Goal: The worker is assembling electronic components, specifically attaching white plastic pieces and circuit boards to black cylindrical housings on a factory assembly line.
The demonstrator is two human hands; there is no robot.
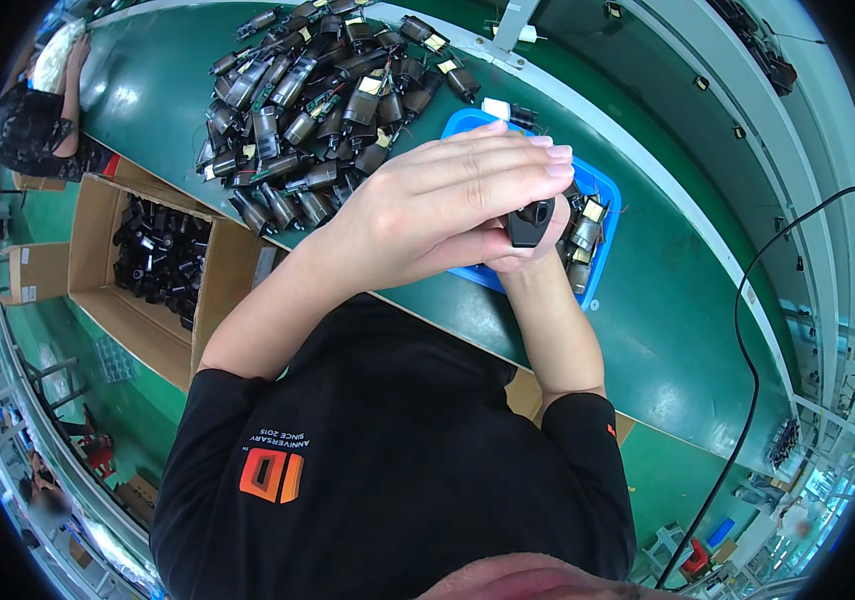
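Note:
Both hands come together above a blue tray (605, 270). My left hand (438, 200) reaches across from the left, its fingers straight and pressed together over the top. Beneath and behind it, my right hand (540, 248) is mostly hidden. A black plastic part (528, 224) with a small opening at its end sticks out between the two hands, and both close around it; its far end is covered. Several dark cylindrical motor-like units (586, 232) with pale yellow labels lie in the tray. A white-ended cylinder (508, 112) rests by the tray's far rim.
A large heap of similar dark cylindrical units (318, 110) covers the green table (668, 340) at the far left. Left of me stands an open cardboard box (133, 310) of black plastic parts (160, 260). A black cable (743, 330) hangs at right. Another person (38, 130) sits at the table's far left.

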